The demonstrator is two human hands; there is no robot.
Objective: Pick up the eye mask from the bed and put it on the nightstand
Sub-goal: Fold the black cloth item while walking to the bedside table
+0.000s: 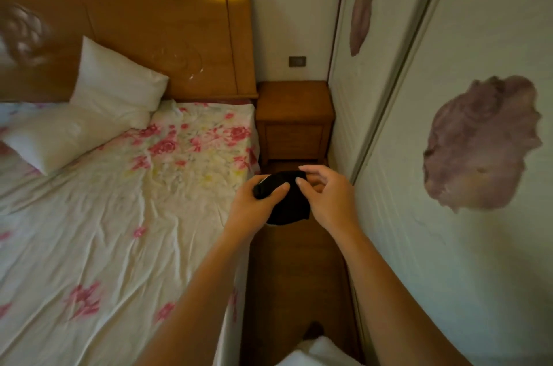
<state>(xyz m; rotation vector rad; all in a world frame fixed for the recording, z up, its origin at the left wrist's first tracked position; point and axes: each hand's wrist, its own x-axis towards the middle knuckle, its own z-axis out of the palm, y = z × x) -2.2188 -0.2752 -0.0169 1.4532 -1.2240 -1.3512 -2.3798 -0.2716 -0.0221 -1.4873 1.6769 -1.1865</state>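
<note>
Soft black fabric eye mask [286, 201] bunched in midair over the wooden floor strip, left hand [254, 201] clamped round it, right hand [324, 196] pinching its top edge, boxy wooden nightstand [294, 105] beyond, crumpled floral bed [119, 186] alongside.

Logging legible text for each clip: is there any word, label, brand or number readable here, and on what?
None can be read.
Eye mask: plain black, no label visible.
Wall plate: too small and blurred to show any marking.
Headboard: only a carved ornament, no lettering.
</note>
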